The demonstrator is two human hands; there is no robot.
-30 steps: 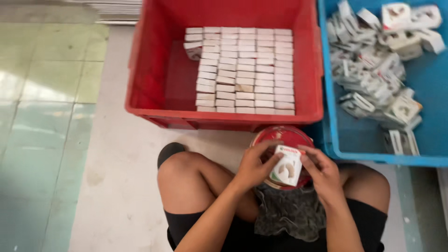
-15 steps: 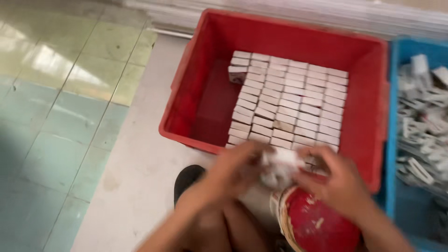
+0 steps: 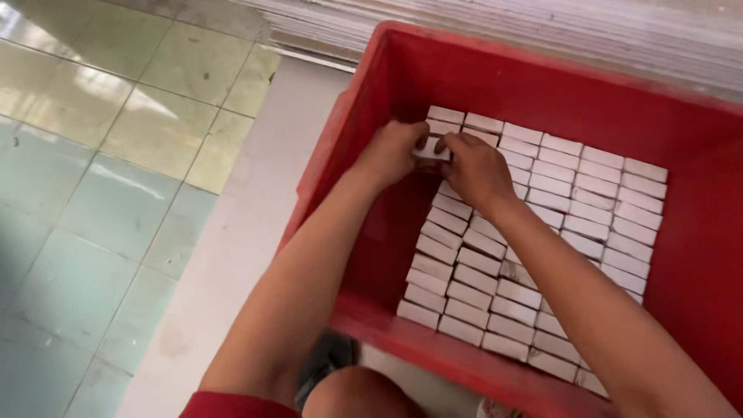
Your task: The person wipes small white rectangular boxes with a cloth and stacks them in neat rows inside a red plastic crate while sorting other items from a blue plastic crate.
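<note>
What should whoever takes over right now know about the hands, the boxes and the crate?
Left hand and right hand: both shut on one small white cardboard box, pressed at the far left corner of the rows.
Red plastic crate: holds neat rows of matching white boxes across the right part of its floor.
Done: several rows packed.
Left: the held box is not yet released; crate's left strip is bare.

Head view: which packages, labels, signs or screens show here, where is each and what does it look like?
Small white rectangular cardboard boxes: packed in neat rows inside the red plastic crate.
One small white box: top-left of the rows, pinched between the left hand and the right hand.
No labels, signs or screens visible.
</note>
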